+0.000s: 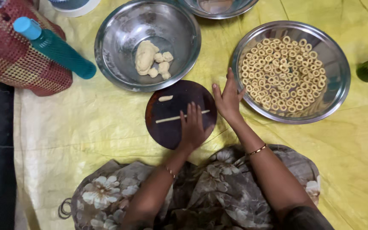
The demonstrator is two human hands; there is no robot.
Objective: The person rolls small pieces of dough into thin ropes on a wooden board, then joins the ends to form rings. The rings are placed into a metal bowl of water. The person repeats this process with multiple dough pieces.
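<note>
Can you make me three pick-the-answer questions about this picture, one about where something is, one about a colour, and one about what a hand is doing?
1. Where do the small ring-shaped dough pieces lie?
A. in the wide steel plate on the right
B. on the dark round wooden board
C. in the red woven basket

2. What colour is the sheet spread under everything?
A. blue
B. yellow
C. white

3. What is the left hand doing?
A. gripping the teal plastic bottle
B. lifting the steel bowl of dough lumps
C. lying flat on the thin dough rope

Answers: 1 A, the rings fill the plate right of the board. 2 B, the sheet shows yellow all around. 3 C, its fingers lie stretched across the rope on the board, while the right hand rests open at the board's edge.
</note>
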